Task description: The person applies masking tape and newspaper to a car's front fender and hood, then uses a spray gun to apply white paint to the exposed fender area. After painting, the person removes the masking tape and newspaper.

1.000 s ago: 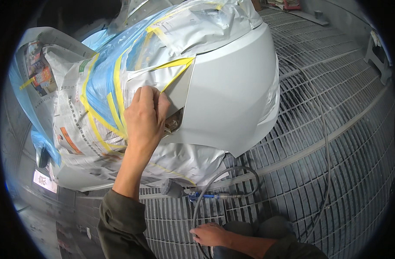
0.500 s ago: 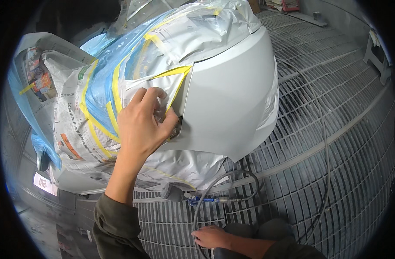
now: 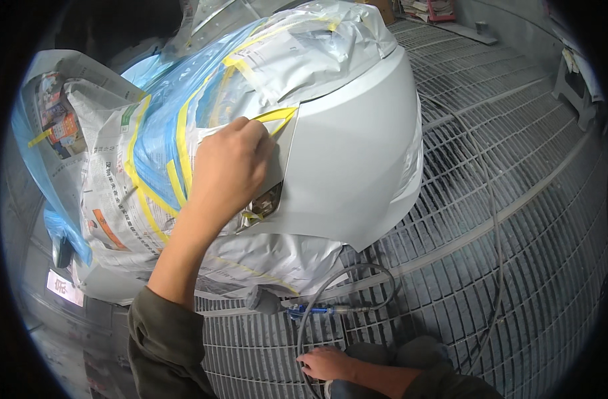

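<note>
My left hand (image 3: 232, 163) is closed in a pinch on white masking paper (image 3: 214, 133) edged with yellow masking tape (image 3: 277, 114). The paper lies along the edge of a pale grey car body panel (image 3: 347, 146), and its pinched part is hidden behind my fingers. Just below the hand, a dark lamp opening (image 3: 269, 199) shows at the panel's edge. Low in the picture, my right hand (image 3: 327, 364) has its fingers curled round a grey air hose (image 3: 302, 339). A blue air tool (image 3: 310, 310) with a grey round head lies on the floor grating at the hose's end.
Newspaper (image 3: 111, 173) and blue plastic film (image 3: 154, 133) cover much of the car at left. The hose also runs across the slatted metal floor grating (image 3: 450, 266) at right. A grey stool (image 3: 575, 90) stands by the right wall. My knees (image 3: 420, 352) show below.
My left hand has gone from spread fingers to a closed pinch and pulled the paper edge leftward, uncovering more of the lamp opening and panel edge. My right hand stays put.
</note>
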Available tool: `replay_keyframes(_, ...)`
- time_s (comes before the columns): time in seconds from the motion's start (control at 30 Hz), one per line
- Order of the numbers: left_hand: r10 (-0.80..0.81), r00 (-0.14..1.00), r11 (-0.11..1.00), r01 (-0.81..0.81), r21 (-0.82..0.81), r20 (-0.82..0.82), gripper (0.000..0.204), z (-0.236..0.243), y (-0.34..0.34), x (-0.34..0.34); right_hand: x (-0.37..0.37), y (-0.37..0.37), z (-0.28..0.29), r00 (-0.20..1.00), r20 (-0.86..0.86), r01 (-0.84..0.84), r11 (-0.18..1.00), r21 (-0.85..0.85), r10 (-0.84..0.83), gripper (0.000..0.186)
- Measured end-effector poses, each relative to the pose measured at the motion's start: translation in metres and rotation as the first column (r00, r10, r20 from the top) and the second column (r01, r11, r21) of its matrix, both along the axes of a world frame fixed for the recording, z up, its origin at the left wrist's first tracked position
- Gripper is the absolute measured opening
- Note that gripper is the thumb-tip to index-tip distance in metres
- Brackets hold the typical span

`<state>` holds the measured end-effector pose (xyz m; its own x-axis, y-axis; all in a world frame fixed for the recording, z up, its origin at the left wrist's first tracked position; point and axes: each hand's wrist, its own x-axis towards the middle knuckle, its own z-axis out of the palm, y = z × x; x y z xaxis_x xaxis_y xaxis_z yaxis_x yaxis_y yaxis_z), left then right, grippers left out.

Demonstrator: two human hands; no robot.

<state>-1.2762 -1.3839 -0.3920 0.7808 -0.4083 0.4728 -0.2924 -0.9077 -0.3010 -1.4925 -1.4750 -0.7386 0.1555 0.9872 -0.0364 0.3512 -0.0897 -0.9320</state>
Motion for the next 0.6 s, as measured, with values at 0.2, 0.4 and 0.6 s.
replay_keyframes(0.2,-0.021,0.998,0.957,0.001,-0.289,-0.066,0.024,0.008,-0.006,-0.009,0.024,-0.026,0.047,0.925,-0.207,0.36,0.908,0.214,-0.318,0.028)
replay_keyframes(0.4,0.04,0.999,0.966,-0.032,-0.255,0.026,0.03,-0.013,0.022,-0.042,0.157,-0.095,0.21,0.528,0.119,0.575,0.457,0.678,-0.841,0.017)
replay_keyframes(0.6,0.014,0.997,0.952,0.012,-0.307,0.081,0.016,-0.016,0.017,-0.037,0.242,-0.078,0.293,0.109,0.489,0.142,0.501,0.854,-0.865,0.013)
